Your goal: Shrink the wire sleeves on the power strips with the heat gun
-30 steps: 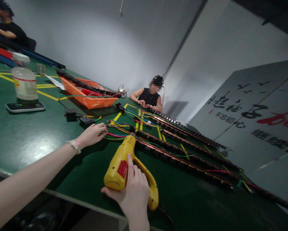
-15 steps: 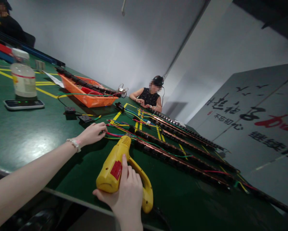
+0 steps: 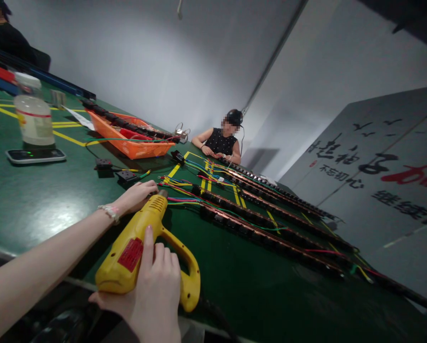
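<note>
My right hand [image 3: 158, 281] is wrapped round the body of a yellow heat gun [image 3: 134, 247], the index finger stretched along its side. The gun's metal nozzle points away from me, close to the fingers of my left hand [image 3: 138, 194]. That hand is closed on the ends of coloured wires [image 3: 181, 200]; the nozzle partly hides its fingertips. These wires run right into a long black and copper-coloured strip [image 3: 242, 228] lying on the table. Two black sockets [image 3: 127, 176] with short leads lie just beyond my left hand.
An orange basket [image 3: 134, 151] holding dark strips stands behind the sockets. At left, a bottle [image 3: 34, 119] sits on a flat black device [image 3: 36, 156]. Several more strips [image 3: 299, 214] lie along the green table [image 3: 49, 209]. Across it sits a person [image 3: 222, 140].
My right hand has moved the heat gun left, bringing its nozzle from over the wires to beside my left fingertips. My left hand stays almost in place.
</note>
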`<move>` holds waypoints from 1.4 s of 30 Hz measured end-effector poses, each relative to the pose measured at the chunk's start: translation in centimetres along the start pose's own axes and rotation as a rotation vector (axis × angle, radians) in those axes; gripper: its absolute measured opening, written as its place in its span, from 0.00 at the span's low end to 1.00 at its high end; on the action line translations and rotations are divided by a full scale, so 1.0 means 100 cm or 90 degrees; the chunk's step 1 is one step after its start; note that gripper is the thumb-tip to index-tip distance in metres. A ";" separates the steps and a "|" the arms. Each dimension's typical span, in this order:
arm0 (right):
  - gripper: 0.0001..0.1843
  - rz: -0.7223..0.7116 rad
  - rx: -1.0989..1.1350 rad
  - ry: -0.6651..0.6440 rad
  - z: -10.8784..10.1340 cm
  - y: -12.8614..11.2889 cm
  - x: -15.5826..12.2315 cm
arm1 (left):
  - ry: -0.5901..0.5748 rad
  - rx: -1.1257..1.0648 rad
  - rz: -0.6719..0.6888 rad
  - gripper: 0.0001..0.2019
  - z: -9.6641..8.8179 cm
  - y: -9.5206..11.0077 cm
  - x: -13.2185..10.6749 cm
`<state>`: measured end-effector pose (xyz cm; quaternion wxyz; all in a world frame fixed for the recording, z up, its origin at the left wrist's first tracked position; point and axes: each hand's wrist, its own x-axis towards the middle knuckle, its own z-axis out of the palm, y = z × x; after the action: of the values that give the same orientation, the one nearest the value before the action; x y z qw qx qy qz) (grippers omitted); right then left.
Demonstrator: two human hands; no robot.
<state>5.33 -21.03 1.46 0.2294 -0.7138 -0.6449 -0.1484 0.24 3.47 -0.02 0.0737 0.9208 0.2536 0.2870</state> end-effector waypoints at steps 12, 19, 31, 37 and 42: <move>0.80 -0.033 0.010 -0.031 -0.002 0.020 -0.003 | 0.012 0.008 -0.006 0.16 0.001 0.000 -0.001; 0.73 0.035 0.008 -0.012 -0.012 0.043 -0.006 | 0.016 -0.007 -0.009 0.16 -0.002 0.002 -0.002; 0.72 0.089 -0.038 0.038 -0.013 0.068 -0.016 | 0.029 0.015 -0.009 0.14 0.000 -0.002 -0.002; 0.73 0.087 -0.052 0.035 -0.012 0.066 -0.015 | 0.035 0.002 -0.015 0.14 -0.001 0.002 -0.001; 0.70 0.072 -0.065 0.054 -0.012 0.060 -0.016 | 0.040 0.003 -0.017 0.13 0.000 0.004 0.000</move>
<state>11.20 -23.43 0.83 0.2277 -0.7530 -0.5848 -0.1980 0.40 3.14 0.14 0.0674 0.9080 0.2690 0.3142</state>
